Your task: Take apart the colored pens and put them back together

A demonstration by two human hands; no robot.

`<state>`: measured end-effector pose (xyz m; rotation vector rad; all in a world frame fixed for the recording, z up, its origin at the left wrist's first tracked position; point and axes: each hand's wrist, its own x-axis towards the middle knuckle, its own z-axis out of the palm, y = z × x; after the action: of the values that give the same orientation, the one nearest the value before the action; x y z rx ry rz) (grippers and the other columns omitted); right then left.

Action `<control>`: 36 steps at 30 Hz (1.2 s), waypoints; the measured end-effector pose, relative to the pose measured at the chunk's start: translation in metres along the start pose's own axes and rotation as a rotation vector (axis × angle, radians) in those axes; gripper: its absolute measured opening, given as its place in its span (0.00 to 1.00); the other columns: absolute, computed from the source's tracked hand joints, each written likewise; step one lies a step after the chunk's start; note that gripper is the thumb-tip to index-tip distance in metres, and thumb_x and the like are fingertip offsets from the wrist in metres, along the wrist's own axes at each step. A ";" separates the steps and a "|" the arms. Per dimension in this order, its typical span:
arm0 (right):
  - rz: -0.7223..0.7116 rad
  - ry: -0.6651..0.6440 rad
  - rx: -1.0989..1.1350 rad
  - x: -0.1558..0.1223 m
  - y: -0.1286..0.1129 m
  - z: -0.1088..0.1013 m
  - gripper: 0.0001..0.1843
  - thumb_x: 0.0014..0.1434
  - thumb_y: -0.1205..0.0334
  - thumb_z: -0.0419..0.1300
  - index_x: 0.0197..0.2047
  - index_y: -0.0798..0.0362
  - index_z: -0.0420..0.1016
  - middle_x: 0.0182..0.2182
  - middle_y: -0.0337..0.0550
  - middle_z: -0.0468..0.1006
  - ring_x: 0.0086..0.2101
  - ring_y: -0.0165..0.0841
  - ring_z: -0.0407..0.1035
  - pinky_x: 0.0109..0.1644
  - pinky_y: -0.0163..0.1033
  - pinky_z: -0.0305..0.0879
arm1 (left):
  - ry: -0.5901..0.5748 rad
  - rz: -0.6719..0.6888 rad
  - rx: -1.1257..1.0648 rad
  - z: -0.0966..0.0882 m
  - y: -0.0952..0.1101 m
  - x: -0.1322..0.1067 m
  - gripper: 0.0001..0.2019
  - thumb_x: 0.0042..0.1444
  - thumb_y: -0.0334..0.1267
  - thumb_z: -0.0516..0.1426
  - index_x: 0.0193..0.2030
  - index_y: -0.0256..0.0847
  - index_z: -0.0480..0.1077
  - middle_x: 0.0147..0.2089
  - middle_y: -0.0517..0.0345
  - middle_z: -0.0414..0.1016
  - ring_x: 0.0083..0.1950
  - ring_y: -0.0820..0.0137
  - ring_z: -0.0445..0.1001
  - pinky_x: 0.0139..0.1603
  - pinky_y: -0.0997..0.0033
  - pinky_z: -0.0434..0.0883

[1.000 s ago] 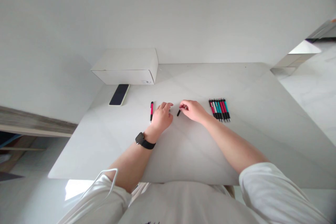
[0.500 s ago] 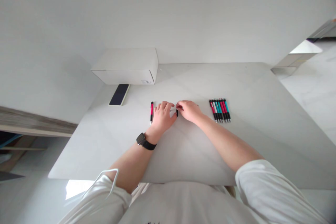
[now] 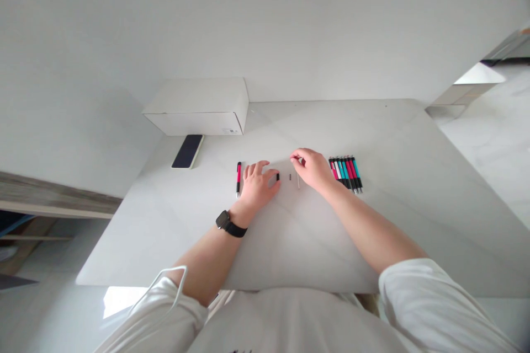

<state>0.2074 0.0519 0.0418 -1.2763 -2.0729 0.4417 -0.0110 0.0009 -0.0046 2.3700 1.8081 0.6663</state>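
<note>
My left hand (image 3: pixel 258 186) rests on the white table (image 3: pixel 174 231) with its fingers apart, its fingertips next to a short black pen piece (image 3: pixel 277 176). To the left of that hand lies a red-and-black pen (image 3: pixel 239 179). Further right are a tiny dark pen part (image 3: pixel 290 176) and a thin pale refill (image 3: pixel 298 180), lying apart. My right hand (image 3: pixel 308 169) hangs just above the refill with its fingers pinched, and a small red pen part (image 3: pixel 302 161) shows between them. Close beyond that hand lies a row of several red, teal and black pens (image 3: pixel 346 174).
A white cardboard box (image 3: pixel 197 116) stands at the table's far edge against the wall, with a black-screened phone (image 3: pixel 187 151) lying in front of it. The table's right and near edges drop to a pale floor.
My right hand has moved right, away from my left hand. A small dark part and a thin pale refill now lie on the table between the black piece and my right hand.
</note>
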 end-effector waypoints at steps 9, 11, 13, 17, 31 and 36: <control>-0.064 0.176 0.012 -0.024 -0.034 -0.100 0.10 0.70 0.59 0.58 0.50 0.47 0.79 0.42 0.43 0.81 0.34 0.33 0.73 0.40 0.38 0.69 | 0.055 0.021 -0.085 -0.003 0.001 0.002 0.16 0.64 0.42 0.61 0.58 0.51 0.76 0.62 0.49 0.70 0.61 0.53 0.70 0.66 0.47 0.65; -0.047 0.103 0.011 -0.034 -0.026 -0.094 0.10 0.70 0.59 0.58 0.50 0.47 0.79 0.43 0.43 0.81 0.35 0.33 0.74 0.40 0.38 0.69 | 0.064 0.035 -0.160 -0.008 0.004 0.003 0.14 0.66 0.41 0.59 0.58 0.50 0.75 0.58 0.49 0.73 0.57 0.57 0.73 0.61 0.52 0.69; -0.028 -0.028 -0.001 -0.048 -0.016 -0.076 0.10 0.69 0.60 0.59 0.51 0.47 0.78 0.41 0.42 0.81 0.36 0.33 0.75 0.40 0.37 0.69 | 0.007 0.113 -0.280 -0.013 0.009 0.001 0.14 0.68 0.40 0.57 0.58 0.48 0.75 0.52 0.50 0.75 0.51 0.63 0.76 0.55 0.61 0.72; -0.007 -0.240 -0.111 -0.078 -0.003 -0.036 0.09 0.68 0.62 0.61 0.49 0.47 0.79 0.42 0.43 0.81 0.42 0.35 0.75 0.48 0.39 0.68 | -0.254 0.332 -0.389 -0.015 0.021 -0.007 0.11 0.68 0.39 0.57 0.53 0.47 0.76 0.42 0.56 0.79 0.40 0.69 0.77 0.44 0.70 0.71; 0.050 -0.501 -0.249 -0.091 0.009 -0.012 0.07 0.69 0.58 0.61 0.45 0.48 0.80 0.40 0.43 0.81 0.42 0.36 0.76 0.46 0.37 0.62 | -0.440 0.466 -0.222 -0.003 0.026 -0.009 0.09 0.67 0.42 0.57 0.46 0.50 0.80 0.43 0.59 0.81 0.43 0.68 0.79 0.41 0.72 0.68; 0.026 -0.554 -0.275 -0.090 0.002 -0.010 0.08 0.69 0.58 0.59 0.45 0.49 0.79 0.41 0.44 0.82 0.43 0.38 0.76 0.45 0.38 0.62 | -0.415 0.454 -0.175 0.002 0.030 -0.011 0.09 0.67 0.43 0.57 0.41 0.47 0.79 0.41 0.59 0.81 0.41 0.68 0.79 0.38 0.72 0.67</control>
<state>0.2432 -0.0275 0.0156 -1.4590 -2.6541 0.5877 0.0145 -0.0177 0.0003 2.5669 1.0200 0.3091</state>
